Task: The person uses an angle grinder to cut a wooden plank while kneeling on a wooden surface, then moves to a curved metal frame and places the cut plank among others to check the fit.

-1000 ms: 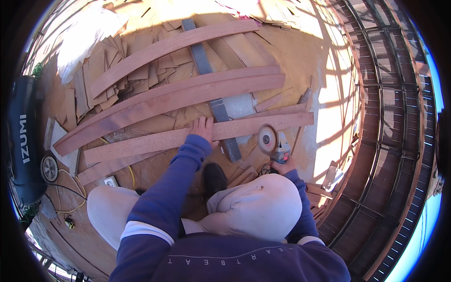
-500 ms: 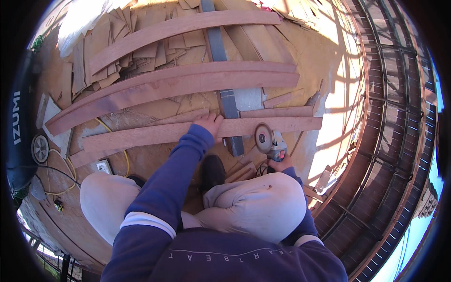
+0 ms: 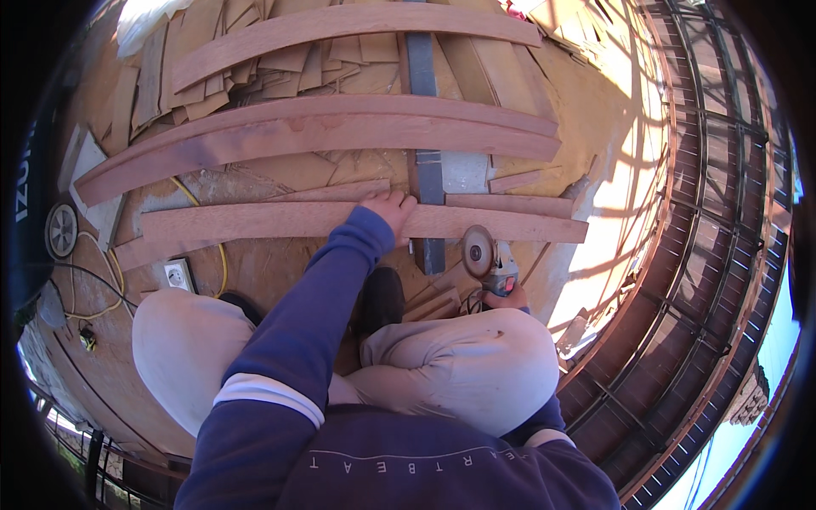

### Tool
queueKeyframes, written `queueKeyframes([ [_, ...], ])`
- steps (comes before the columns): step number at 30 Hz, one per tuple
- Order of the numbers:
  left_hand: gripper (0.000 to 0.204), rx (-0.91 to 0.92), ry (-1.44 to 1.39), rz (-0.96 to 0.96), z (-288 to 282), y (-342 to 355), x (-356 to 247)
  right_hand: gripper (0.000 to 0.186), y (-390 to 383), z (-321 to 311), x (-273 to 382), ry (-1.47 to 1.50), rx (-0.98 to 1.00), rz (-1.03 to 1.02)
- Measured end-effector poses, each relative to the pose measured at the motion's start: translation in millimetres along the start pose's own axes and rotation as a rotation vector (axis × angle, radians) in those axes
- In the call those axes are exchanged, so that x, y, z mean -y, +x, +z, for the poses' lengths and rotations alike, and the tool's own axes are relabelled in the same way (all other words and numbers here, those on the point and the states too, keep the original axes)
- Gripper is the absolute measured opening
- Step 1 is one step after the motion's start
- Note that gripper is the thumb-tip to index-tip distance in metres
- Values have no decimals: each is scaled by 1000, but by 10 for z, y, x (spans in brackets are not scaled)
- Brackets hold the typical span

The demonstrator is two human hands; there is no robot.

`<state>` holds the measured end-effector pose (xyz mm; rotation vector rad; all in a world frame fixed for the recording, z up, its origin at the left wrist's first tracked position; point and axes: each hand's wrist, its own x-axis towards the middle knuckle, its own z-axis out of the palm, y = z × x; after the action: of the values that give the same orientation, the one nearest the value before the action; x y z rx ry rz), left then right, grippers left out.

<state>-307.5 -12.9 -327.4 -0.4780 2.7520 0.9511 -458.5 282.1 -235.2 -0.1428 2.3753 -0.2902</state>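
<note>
Left hand (image 3: 391,211), center of the frame: it's bent over a long reddish plank (image 3: 255,221), fingers curled across the wood and holding it. Right hand (image 3: 507,299), right of center, is wrapped around the grinder (image 3: 501,280), partly hidden behind the knee. The grinder's round disc (image 3: 478,250) stands upright at the plank's lower edge; whether they touch, I can't tell. Underneath, a dark gray bar (image 3: 432,255) runs up the frame, crossing below the plank. Just above lie two more planks (image 3: 340,136) side by side, and another plank (image 3: 357,32) curves across the top. Thin wood scraps (image 3: 204,104) crowd the upper left. Down at lower left, a white socket (image 3: 177,274) sits beside a yellow cord (image 3: 223,269), near the knee.
</note>
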Motion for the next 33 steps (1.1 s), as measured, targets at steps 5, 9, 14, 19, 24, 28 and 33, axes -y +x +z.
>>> queueKeyframes([
  [5, 64, -21, -1, 20, 1, 4, 14, 56, 35, 12, -67, 36, 27, -23],
  [9, 64, 21, 8, 0, -2, 11, 6, 61, 74, 23, -156, 23, 26, -25],
  [14, 64, 19, 13, 5, -5, 12, 6, 57, 88, 46, -194, 42, 23, -22],
  [19, 65, 18, 24, 9, -5, 14, 2, 61, 69, 33, -152, 28, 22, -11],
  [24, 66, 23, 29, 4, -9, 18, 0, 62, 32, 27, -92, 22, 12, 23],
  [28, 66, 33, 19, 3, -8, 23, 5, 61, 12, 25, -33, 2, 7, 46],
  [33, 66, 48, 21, 0, -10, 15, 5, 62, -36, 12, 57, 31, 14, 58],
])
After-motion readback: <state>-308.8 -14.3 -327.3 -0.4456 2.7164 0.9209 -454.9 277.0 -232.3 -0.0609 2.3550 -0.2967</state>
